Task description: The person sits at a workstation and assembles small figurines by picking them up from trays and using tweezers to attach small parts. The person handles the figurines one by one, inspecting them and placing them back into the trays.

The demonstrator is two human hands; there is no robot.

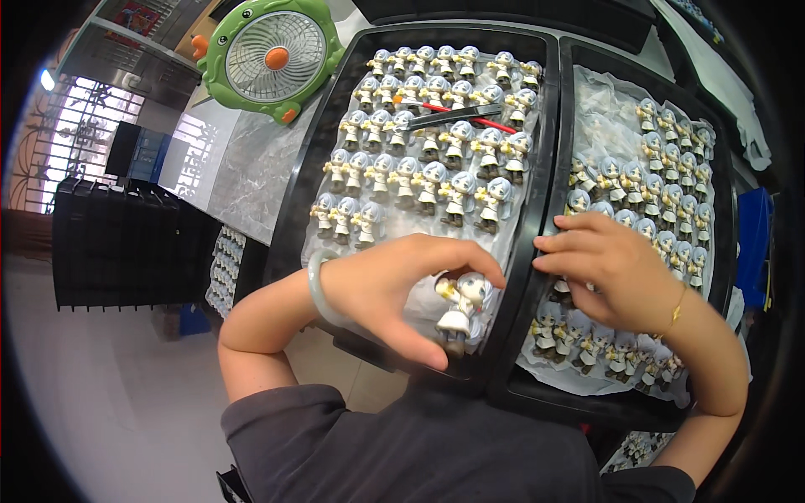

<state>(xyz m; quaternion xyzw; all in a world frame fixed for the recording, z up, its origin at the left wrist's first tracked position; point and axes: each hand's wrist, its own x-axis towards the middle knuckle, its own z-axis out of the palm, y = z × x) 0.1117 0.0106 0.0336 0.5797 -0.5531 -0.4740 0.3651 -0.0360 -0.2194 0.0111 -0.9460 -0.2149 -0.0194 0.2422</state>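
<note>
My left hand [386, 285], with a pale bangle at the wrist, curls over the near end of the left tray [289, 201]. Between its thumb and fingers is a small figurine [457, 314] with pale hair, a white outfit and dark boots. It looks larger than the standing ones, as if lifted. My right hand [608, 260] reaches over the right tray [563, 117], its fingers stretched and apart, the tips by the rim where both trays meet. Nothing shows in its grip. Rows of similar figurines [432, 184] stand on white lining in both trays.
Black-handled tweezers [453, 115] and a red stick-like tool [495, 125] lie across the left tray's figurines. A green fan [277, 59] stands at the far left on a grey tabletop [256, 168]. Stacked black trays [117, 243] rise at the left; something blue [755, 251] is at the right.
</note>
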